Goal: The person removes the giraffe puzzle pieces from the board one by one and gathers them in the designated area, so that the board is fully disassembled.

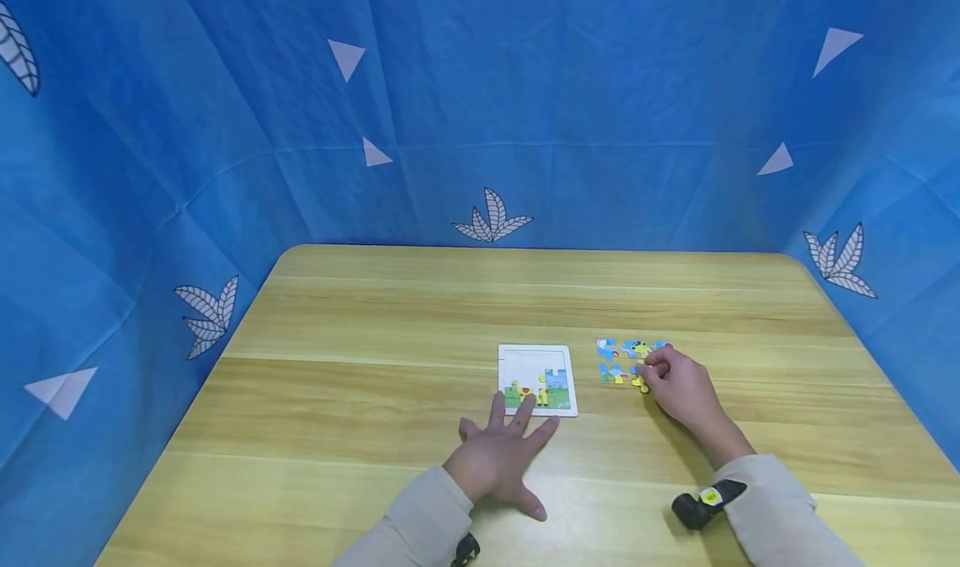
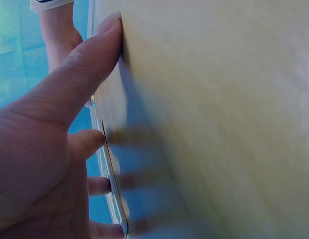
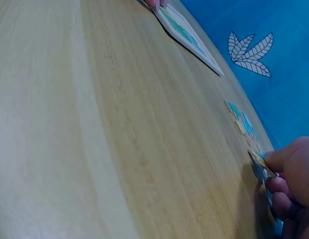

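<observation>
A white-framed puzzle board (image 1: 536, 348) lies on the table, its lower part and right side filled with green, yellow and blue pieces. The left hand (image 1: 501, 459) spreads its fingers, with fingertips on the board's near edge; in the left wrist view that hand (image 2: 40, 154) has its thumb held apart. Right of the board the right hand (image 1: 684, 390) pinches a yellow puzzle piece (image 1: 640, 382) between thumb and fingers. In the right wrist view the same hand (image 3: 296, 179) holds a tilted piece (image 3: 259, 160) just beside loose pieces (image 3: 234, 109).
Several loose puzzle pieces (image 1: 606, 348) lie in two rows on the wooden table (image 1: 375, 367), right of the board. A blue curtain (image 1: 600, 92) with white leaf and triangle prints hangs behind and at both sides. Black straps are on both sleeves.
</observation>
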### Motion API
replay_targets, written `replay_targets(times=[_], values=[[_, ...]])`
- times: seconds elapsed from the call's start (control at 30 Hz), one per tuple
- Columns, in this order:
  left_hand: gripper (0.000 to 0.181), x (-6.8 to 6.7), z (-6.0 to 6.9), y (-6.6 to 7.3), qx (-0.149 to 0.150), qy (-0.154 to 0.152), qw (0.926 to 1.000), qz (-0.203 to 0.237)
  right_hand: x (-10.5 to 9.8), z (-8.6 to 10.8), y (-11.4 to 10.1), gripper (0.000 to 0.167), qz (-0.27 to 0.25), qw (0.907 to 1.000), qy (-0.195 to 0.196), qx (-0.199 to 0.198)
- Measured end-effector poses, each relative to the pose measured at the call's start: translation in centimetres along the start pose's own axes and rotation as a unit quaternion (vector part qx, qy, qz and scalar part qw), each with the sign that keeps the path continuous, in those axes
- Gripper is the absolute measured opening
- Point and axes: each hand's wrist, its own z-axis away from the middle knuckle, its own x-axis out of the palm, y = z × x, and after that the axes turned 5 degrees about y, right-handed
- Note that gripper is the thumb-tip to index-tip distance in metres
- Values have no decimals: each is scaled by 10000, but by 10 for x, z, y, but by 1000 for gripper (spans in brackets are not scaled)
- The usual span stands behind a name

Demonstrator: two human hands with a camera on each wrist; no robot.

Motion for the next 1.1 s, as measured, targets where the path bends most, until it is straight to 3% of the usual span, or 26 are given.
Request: replay_targets(times=[1.1], values=[[113,0,1,1,9,-50,9999,-91,-3,1,-4,21,150,9997,-160,95]])
